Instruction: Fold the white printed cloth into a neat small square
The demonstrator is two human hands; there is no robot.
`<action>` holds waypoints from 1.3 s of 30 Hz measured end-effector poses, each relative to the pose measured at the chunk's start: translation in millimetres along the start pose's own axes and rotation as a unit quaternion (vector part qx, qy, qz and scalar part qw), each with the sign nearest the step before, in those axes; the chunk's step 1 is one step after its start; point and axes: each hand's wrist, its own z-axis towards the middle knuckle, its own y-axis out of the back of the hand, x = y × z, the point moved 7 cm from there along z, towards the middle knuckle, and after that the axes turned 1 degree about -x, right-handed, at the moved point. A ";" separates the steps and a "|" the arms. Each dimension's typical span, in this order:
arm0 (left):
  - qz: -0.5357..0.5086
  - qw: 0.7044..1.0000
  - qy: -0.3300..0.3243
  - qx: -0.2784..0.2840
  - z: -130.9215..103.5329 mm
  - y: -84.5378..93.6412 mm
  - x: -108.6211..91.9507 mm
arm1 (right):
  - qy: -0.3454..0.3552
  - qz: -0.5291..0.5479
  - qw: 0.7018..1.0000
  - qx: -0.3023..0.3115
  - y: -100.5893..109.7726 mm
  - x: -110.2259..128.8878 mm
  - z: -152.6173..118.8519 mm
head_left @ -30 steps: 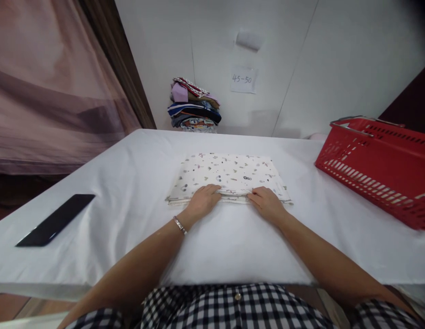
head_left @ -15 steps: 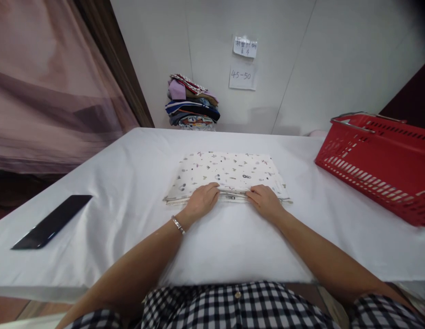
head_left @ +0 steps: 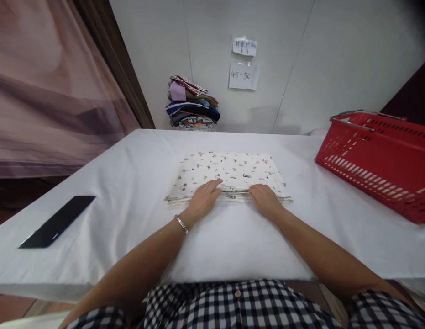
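Several layers of printed cloth (head_left: pixel 229 168) lie flat on the white table (head_left: pixel 130 171), to the left of the red basket (head_left: pixel 386 164) and apart from it. Both hands are at the cloth's near edge: the right hand (head_left: pixel 267 201), on the side toward the basket, has its fingers close together and slightly bent over that edge, while the left hand (head_left: pixel 202 200), farther from the basket, lies with its fingers stretched out — its thumb is hard to make out. Each touches the fabric, but whether either pinches a layer, I cannot tell. Judging by the neat rectangle, the folding looks well along — the top is mostly smooth, yet the layers at the near edge do not quite line up, so evening them seems unfinished. Whether another fold remains, the view does not show. Nothing lies between cloth and basket except bare tabletop; a dark flat object (head_left: pixel 58 222) lies farthest left of the basket.
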 end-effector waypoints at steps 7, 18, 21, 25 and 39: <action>0.020 0.993 -0.117 0.020 4.8 -5.8 -25.0 | -0.012 -0.016 0.999 0.026 -3.1 -0.8 2.4; 0.044 0.990 -0.128 0.031 15.8 -0.2 -35.4 | -0.011 -0.027 0.998 0.059 -1.1 3.0 4.9; 0.024 0.993 -0.112 0.008 14.0 2.6 -36.5 | -0.009 -0.026 0.997 0.066 -2.0 3.4 4.1; -0.011 0.996 -0.086 -0.030 10.4 6.3 -32.7 | -0.012 -0.014 0.998 0.052 1.2 5.6 4.3; -0.123 0.991 -0.010 -0.043 9.9 7.6 -21.2 | -0.049 0.004 0.997 0.061 2.3 9.3 6.4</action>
